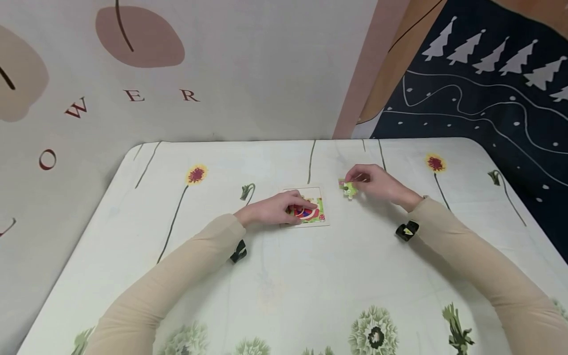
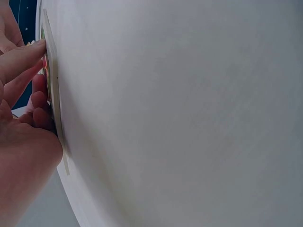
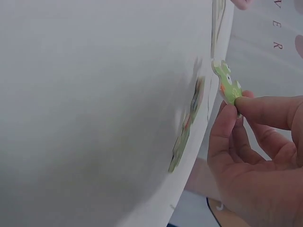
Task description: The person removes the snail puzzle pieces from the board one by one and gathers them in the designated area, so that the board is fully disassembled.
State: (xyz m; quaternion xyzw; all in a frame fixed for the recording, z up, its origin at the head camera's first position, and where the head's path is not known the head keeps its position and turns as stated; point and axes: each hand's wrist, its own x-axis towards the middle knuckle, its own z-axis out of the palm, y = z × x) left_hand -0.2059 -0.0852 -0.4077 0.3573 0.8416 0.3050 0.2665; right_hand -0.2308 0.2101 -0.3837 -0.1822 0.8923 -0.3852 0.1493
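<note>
A small square puzzle board (image 1: 325, 217) with a pale frame lies on the table, its picture red, green and blue. Over its left part rests my left hand (image 1: 275, 209), index finger stretched across the picture; the hand hides much of it. In the left wrist view, fingertips touch the face of the board (image 2: 55, 85). To the right of the board, my right hand (image 1: 374, 182) pinches a green puzzle piece (image 3: 229, 84) with white spots between thumb and fingers, raised off the table. Below it, more green puzzle material (image 3: 182, 137) lies flat on the cloth.
A white tablecloth (image 1: 284, 276) printed with flowers and stems covers the table. Behind the far edge hangs a pale curtain (image 1: 248, 74) with letters, and a dark cloth (image 1: 479, 103) with white trees is at the right. Each wrist wears a black camera strap (image 1: 407, 230).
</note>
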